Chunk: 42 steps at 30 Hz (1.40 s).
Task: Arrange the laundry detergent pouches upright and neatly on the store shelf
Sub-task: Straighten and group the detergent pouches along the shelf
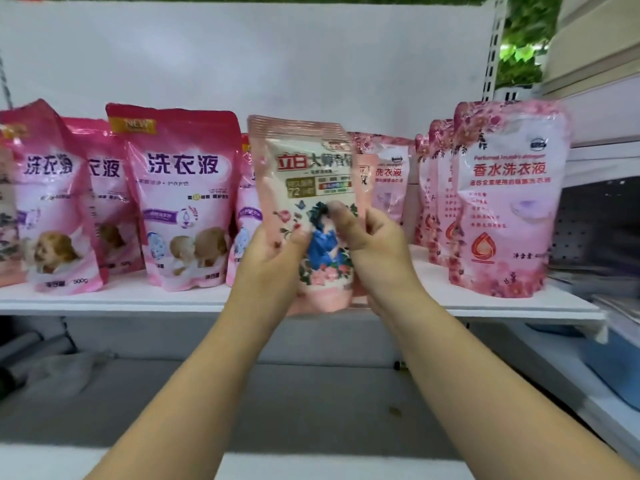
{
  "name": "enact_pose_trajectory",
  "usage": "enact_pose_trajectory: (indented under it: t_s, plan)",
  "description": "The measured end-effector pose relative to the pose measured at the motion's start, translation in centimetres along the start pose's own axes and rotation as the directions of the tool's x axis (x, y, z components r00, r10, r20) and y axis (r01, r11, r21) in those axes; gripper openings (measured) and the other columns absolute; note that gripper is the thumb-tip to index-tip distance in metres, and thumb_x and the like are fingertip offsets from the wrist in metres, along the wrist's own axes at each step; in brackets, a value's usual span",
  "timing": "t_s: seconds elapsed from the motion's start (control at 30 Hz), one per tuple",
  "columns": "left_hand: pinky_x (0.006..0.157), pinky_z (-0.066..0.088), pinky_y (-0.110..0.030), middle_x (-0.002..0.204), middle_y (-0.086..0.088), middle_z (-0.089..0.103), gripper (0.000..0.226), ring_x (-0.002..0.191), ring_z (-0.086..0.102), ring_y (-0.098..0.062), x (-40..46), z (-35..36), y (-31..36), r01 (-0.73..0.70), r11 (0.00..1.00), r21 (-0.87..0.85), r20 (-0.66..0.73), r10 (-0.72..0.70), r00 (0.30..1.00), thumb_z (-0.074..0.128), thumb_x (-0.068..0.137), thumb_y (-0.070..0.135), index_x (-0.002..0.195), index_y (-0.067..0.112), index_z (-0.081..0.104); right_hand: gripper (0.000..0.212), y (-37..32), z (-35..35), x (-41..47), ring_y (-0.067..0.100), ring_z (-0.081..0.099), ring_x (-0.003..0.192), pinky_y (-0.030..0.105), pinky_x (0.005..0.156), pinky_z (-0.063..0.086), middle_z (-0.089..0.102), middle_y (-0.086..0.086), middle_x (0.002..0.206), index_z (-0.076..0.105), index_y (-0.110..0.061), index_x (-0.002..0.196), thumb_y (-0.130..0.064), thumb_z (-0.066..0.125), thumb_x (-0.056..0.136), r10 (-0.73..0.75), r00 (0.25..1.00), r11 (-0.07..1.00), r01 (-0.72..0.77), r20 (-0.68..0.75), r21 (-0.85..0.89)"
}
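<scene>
A pale pink detergent pouch with a red logo and a blue flower picture is held upright just in front of the white shelf. My left hand grips its lower left side, thumb on the front. My right hand grips its lower right side, thumb pressed on the picture. Standing on the shelf are bright pink pouches at the left and rose-patterned pouches at the right. Another rose pouch stands behind the held one.
The shelf's white back panel rises behind the pouches. A slotted upright stands at the back right. A lower shelf lies below my arms. Blue and white items sit low at the right.
</scene>
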<state>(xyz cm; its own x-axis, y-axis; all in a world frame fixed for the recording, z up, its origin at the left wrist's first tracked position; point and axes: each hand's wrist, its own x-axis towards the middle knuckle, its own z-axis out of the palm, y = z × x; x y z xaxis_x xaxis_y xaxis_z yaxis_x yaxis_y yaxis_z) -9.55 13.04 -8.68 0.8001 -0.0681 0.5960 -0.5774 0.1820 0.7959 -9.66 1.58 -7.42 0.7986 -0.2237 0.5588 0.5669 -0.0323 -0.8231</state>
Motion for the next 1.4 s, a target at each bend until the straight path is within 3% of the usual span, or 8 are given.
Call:
enact_pose_trajectory:
  t_s: [0.13, 0.33, 0.5, 0.67, 0.87, 0.93, 1.1, 1.4]
  plan:
    - [0.078, 0.055, -0.039, 0.081, 0.008, 0.073, 0.018, 0.081, 0.069, -0.012, 0.8, -1.8, -0.7, 0.073, 0.993, -0.095, -0.085, -0.081, 0.993, 0.050, 0.093, 0.012, 0.087, 0.027, 0.059, 0.036, -0.6, -0.8, 1.7, 0.020, 0.060, 0.071, 0.035, 0.073, 0.052, 0.065, 0.003, 0.072, 0.061, -0.010, 0.072, -0.046, 0.061, 0.074, 0.104, 0.995, 0.995, -0.103, 0.011, -0.016]
    - [0.066, 0.058, -0.038, 0.073, 0.011, 0.072, 0.018, 0.071, 0.070, -0.009, 1.5, -4.1, -1.9, 0.070, 0.990, -0.120, -0.246, -0.098, 0.964, 0.049, 0.095, 0.015, 0.088, 0.027, 0.059, 0.071, 1.5, -2.9, 8.0, 0.027, 0.045, 0.121, 0.042, 0.101, 0.035, 0.043, 0.009, 0.138, 0.033, -0.016, 0.136, -0.044, 0.066, 0.079, 0.223, 0.950, 0.912, -0.282, -0.217, -0.297]
    - [0.064, 0.059, -0.036, 0.081, 0.007, 0.074, 0.012, 0.077, 0.071, -0.013, 1.4, -4.6, -2.8, 0.025, 0.976, -0.216, -0.257, -0.081, 0.963, 0.055, 0.088, 0.016, 0.094, 0.025, 0.060, 0.040, 4.0, -2.2, 8.3, 0.017, 0.053, 0.098, 0.025, 0.081, 0.035, 0.059, 0.003, 0.106, 0.054, -0.011, 0.122, -0.030, 0.062, 0.087, 0.269, 0.959, 0.872, -0.281, -0.086, -0.400]
    - [0.082, 0.055, -0.048, 0.098, 0.000, 0.071, 0.041, 0.093, 0.068, -0.018, 0.7, -4.4, -2.6, -0.066, 0.985, -0.160, -0.298, 0.016, 0.955, 0.073, 0.075, 0.024, 0.111, 0.016, 0.056, 0.032, 2.9, -3.1, 6.9, 0.025, 0.058, 0.086, 0.029, 0.073, 0.042, 0.065, 0.014, 0.104, 0.063, -0.003, 0.110, -0.026, 0.060, 0.089, 0.168, 0.948, 0.838, -0.282, -0.271, -0.468]
    - [0.076, 0.057, -0.045, 0.093, 0.014, 0.072, 0.051, 0.092, 0.068, -0.012, -0.3, -3.9, -2.6, -0.161, 0.957, -0.243, -0.300, 0.084, 0.950, 0.068, 0.067, 0.028, 0.116, 0.038, 0.055, 0.010, 0.3, -4.0, -0.6, 0.016, 0.071, 0.071, 0.032, 0.058, 0.058, 0.072, -0.006, 0.070, 0.060, -0.021, 0.077, -0.016, 0.066, 0.084, 0.217, 0.932, 0.962, -0.154, -0.289, 0.228]
    - [0.070, 0.058, -0.037, 0.092, 0.009, 0.073, 0.072, 0.090, 0.069, -0.014, -1.3, -3.8, -2.4, -0.210, 0.912, -0.352, -0.372, 0.070, 0.926, 0.071, 0.057, 0.032, 0.125, 0.023, 0.051, 0.012, -0.5, -3.5, -2.3, 0.014, 0.071, 0.063, 0.034, 0.049, 0.056, 0.071, -0.007, 0.064, 0.060, -0.019, 0.075, -0.011, 0.065, 0.083, 0.202, 0.954, 0.925, -0.111, -0.220, 0.364]
    - [0.077, 0.056, -0.046, 0.091, 0.003, 0.074, 0.029, 0.091, 0.069, -0.018, -3.3, -5.8, -1.4, -0.184, 0.930, -0.319, -0.420, 0.036, 0.907, 0.071, 0.062, 0.025, 0.091, 0.023, 0.068, 0.012, -0.9, 0.5, -4.6, 0.013, 0.071, 0.071, 0.033, 0.068, 0.058, 0.072, -0.003, 0.068, 0.063, -0.016, 0.075, -0.006, 0.069, 0.078, 0.160, 0.981, 0.918, -0.105, -0.114, 0.382]
    - [0.061, 0.058, -0.037, 0.094, 0.003, 0.073, 0.041, 0.086, 0.070, -0.017, -5.5, -18.1, 1.8, -0.162, 0.969, -0.188, -0.448, 0.062, 0.892, 0.072, 0.074, 0.020, 0.112, 0.020, 0.058, 0.016, -0.6, 13.3, -8.0, 0.011, 0.070, 0.064, 0.028, 0.061, 0.058, 0.072, -0.004, 0.065, 0.063, -0.015, 0.073, 0.000, 0.065, 0.079, 0.130, 0.992, 0.894, -0.122, 0.012, 0.432]
